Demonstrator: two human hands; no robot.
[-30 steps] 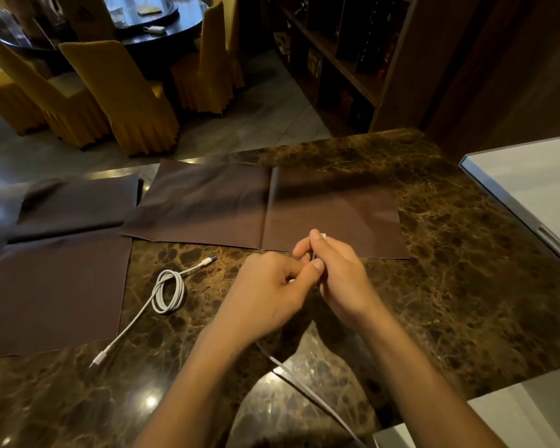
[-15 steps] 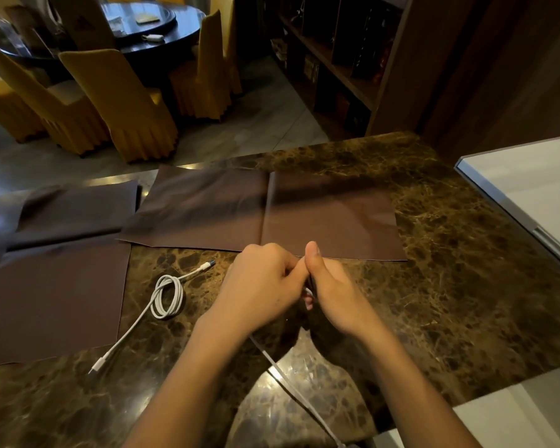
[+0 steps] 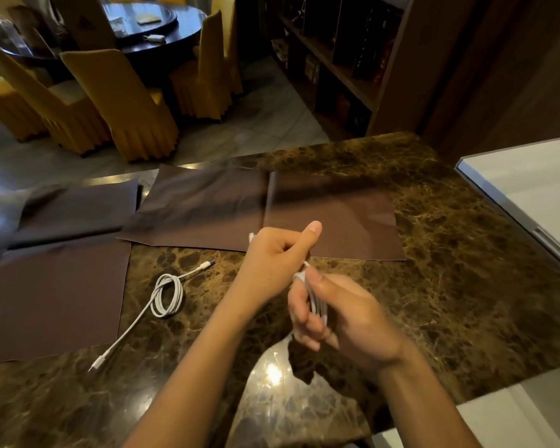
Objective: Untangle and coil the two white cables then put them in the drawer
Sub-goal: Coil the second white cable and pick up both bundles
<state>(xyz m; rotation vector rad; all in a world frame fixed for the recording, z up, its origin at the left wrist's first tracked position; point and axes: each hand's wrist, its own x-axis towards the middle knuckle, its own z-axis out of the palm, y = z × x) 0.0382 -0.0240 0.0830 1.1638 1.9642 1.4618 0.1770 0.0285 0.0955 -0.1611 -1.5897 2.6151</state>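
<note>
Right hand (image 3: pixel 346 318) grips the loops of one white cable (image 3: pixel 317 303). Left hand (image 3: pixel 278 257) is closed round its tail. The cable looks light, limp and springy, so best pinched across the bundle. Second cable (image 3: pixel 167 295) lies loosely coiled on the counter (image 3: pixel 450 253), left of my left hand.

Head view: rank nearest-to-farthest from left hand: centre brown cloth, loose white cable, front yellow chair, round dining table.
1. Centre brown cloth, just beyond the left hand.
2. Loose white cable, left on counter.
3. Front yellow chair, across the floor.
4. Round dining table, behind it.
</note>
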